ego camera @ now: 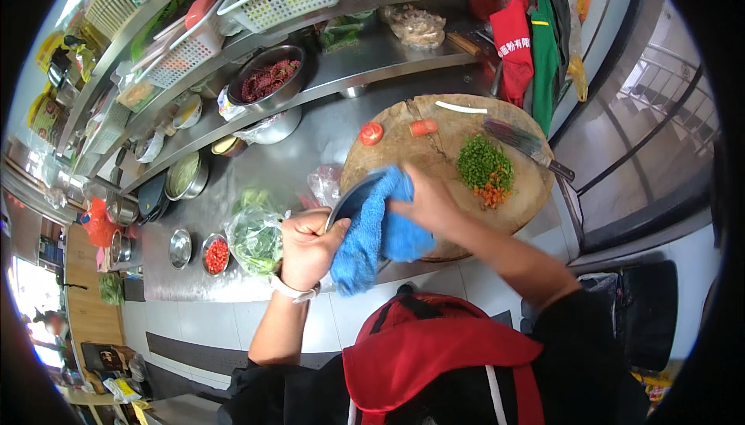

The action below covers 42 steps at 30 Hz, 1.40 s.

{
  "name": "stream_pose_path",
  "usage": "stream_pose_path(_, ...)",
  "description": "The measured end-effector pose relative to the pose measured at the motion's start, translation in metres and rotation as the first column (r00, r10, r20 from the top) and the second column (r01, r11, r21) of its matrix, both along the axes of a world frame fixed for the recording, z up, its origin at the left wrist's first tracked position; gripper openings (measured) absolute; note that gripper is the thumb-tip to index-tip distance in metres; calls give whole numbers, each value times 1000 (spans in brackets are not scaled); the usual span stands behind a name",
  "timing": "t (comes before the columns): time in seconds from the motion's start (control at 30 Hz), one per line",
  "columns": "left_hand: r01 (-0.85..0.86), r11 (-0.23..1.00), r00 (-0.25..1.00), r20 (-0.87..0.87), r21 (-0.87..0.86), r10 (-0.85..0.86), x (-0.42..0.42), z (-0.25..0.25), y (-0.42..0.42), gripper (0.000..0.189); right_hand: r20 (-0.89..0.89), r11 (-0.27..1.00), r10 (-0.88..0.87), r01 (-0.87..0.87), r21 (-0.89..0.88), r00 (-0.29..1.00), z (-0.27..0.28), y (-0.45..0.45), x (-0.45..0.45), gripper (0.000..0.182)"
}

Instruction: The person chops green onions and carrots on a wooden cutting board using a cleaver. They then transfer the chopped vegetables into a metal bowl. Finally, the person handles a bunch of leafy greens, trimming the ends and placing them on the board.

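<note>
My left hand [310, 244], with a pale band at the wrist, grips the rim of a metal bowl [351, 203] held tilted above the counter's front edge. A blue cloth [365, 244] is draped over and into the bowl. My right hand [428, 199], slightly blurred, holds the cloth against it; some fingers are hidden in the folds. Behind is a round wooden chopping block [381, 172] bearing chopped greens [482, 162], diced orange pieces [493, 193], a carrot piece [423, 127], a cut tomato [371, 133] and a white strip [461, 107]. A cleaver [515, 139] lies at its right edge.
Left of my hands sit a plastic bag of green vegetables [256, 242], a bowl of red dice [216, 257] and a small metal bowl [180, 249]. Steel shelves [384, 76] overhang the counter's back, with baskets [288, 3] and a basin of dark red food [266, 79]. Aprons [515, 47] hang right.
</note>
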<state>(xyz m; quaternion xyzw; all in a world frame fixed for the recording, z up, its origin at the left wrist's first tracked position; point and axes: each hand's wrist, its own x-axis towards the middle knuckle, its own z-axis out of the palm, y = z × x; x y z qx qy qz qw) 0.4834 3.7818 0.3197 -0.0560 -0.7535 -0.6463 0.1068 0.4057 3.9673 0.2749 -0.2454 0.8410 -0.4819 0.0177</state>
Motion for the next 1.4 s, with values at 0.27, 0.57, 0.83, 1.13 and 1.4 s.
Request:
stream_pose_path(0.27,-425,877,903,172,226,393,19,-74,-12,26,304,981,-20,78,-180,952,-52,28,20,46)
stream_pose_path(0.57,-104,979,987,142,177,79,13,-51,13,26,-430,808,578,-414,419,694,-39,1,33,26)
stream_pose_path(0.83,-150,980,983,127,129,134,9,-25,15,37,-457,894,412,-254,368,788,-20,-16,14,21)
stream_pose_path(1.13,-206,953,974,-49,224,222,13,-45,21,42,133,821,567,-544,-174,813,-27,-20,41,34)
stream_pose_path(1.4,-123,924,977,210,363,47,0,-55,9,42,-600,873,474,-254,417,645,-19,-21,0,16)
